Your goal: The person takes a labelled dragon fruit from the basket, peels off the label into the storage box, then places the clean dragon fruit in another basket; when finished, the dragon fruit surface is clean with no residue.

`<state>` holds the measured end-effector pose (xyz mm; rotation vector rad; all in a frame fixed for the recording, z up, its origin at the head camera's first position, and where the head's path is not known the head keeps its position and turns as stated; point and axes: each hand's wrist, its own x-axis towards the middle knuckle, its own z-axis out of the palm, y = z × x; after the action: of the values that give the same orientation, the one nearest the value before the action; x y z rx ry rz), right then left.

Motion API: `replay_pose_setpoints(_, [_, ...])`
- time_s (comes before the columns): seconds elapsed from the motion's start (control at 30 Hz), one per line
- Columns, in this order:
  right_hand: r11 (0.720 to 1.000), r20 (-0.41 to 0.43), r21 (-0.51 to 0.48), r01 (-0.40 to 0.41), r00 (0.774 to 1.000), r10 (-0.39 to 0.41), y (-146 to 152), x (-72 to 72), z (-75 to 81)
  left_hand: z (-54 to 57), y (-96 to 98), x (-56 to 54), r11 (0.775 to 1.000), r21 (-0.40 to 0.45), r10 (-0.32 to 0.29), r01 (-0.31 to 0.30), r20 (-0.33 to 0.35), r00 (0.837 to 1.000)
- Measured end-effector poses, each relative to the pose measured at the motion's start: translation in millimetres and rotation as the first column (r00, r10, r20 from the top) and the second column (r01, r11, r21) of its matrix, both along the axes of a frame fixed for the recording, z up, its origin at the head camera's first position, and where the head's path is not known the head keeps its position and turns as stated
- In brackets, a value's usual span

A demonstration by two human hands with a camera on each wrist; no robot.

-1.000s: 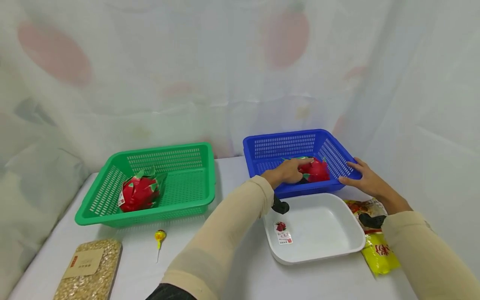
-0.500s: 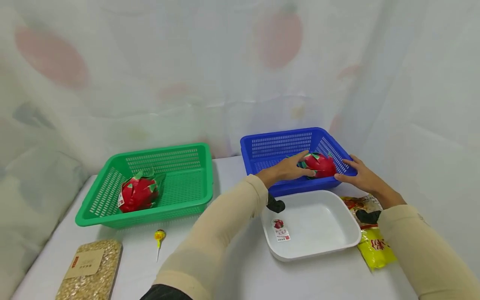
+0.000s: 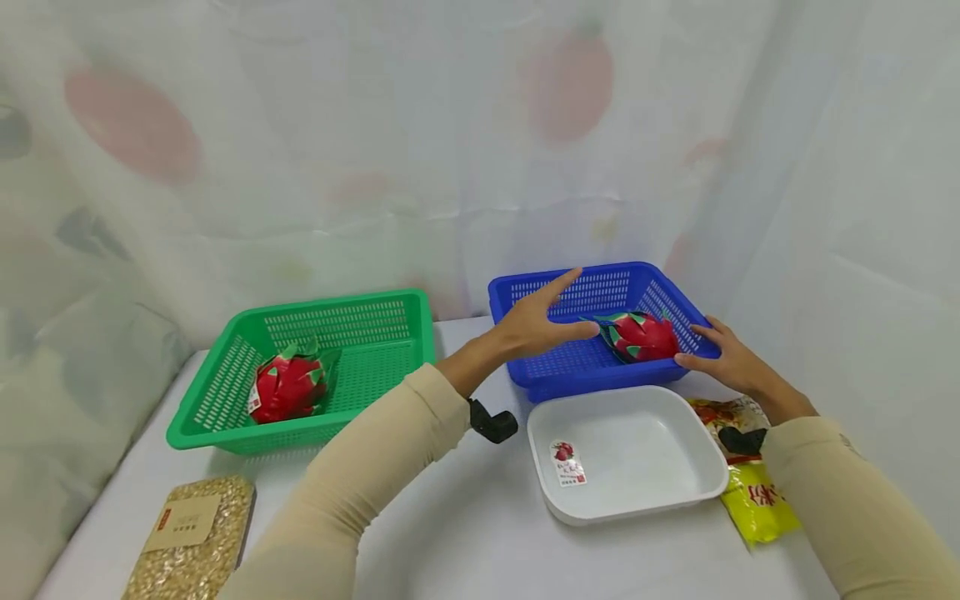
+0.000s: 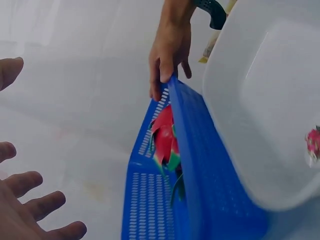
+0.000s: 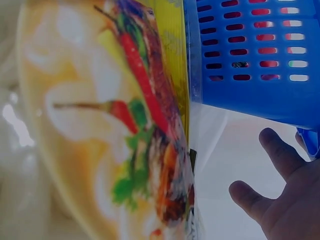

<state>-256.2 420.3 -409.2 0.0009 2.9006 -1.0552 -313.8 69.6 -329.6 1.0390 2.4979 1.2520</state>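
Observation:
In the head view, my left hand (image 3: 534, 325) hovers over the left part of the blue basket (image 3: 577, 385), fingers and thumb spread, holding nothing. The left wrist view shows its spread fingers (image 4: 45, 205) apart from the basket. A red dragon fruit (image 3: 645, 337) with green-tipped scales lies at the basket's right end. My right hand (image 3: 727, 358) grips the front right corner of the basket's rim; the left wrist view shows its fingers hooked over that corner. In front of the basket stands a white tub (image 3: 645, 450) bearing a dragon fruit sticker.
On the left is a green basket (image 3: 375, 354) with another dragon fruit (image 3: 288, 387). A vacuum-packed block of grains (image 3: 191, 542) lies at the front left. Printed and yellow food packets (image 3: 761, 508) lie beside the tub, partly under the right sleeve. A curtain hangs behind.
My left hand has let go of the dragon fruit, which now lies further right in the blue basket, and drawn back leftward. My right hand stays at the corner. The left sleeve now hides the lollipop.

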Motion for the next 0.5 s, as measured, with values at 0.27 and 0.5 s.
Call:
replay_pose_setpoints(0.27, [1.000,0.006,0.028,0.007,1.000,-0.007,7,6.1,0.7,17.9,-42.1,14.5,0.998,0.051,0.035,-0.028,-0.135,0.990])
replay_pose_setpoints(0.5, [1.000,-0.004,0.009,-0.009,1.000,0.009,3,1.7,-4.5,26.5,-77.6,28.7,0.988,0.108,0.132,-0.112,-0.209,0.969])
